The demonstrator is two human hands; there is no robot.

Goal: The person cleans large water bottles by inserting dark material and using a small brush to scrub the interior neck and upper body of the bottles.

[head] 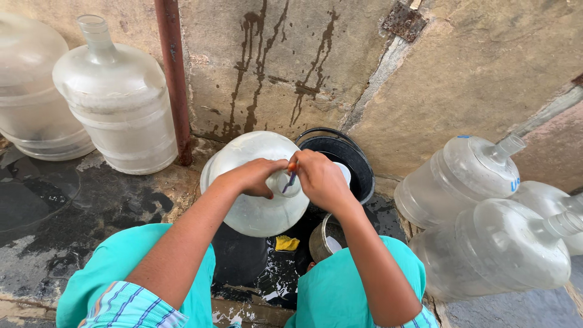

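head | wet stone floor (61, 212), stained wall (273, 61) | left hand (255, 176) fingers grip jug neck (285, 185) | right hand (319, 179) fingers hold brush (291, 180)

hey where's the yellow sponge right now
In the head view the yellow sponge lies on the wet ground low in the middle, just below the big clear jug the hands hold, left of a small metal pot.

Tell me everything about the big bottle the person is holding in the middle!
The big bottle is a round, cloudy-clear jug that looks like plastic, with a wide body and a narrow neck. It stands between the person's knees on wet ground, in front of a black bucket. The left hand grips its neck, and the right hand holds a thin brush handle at its mouth.
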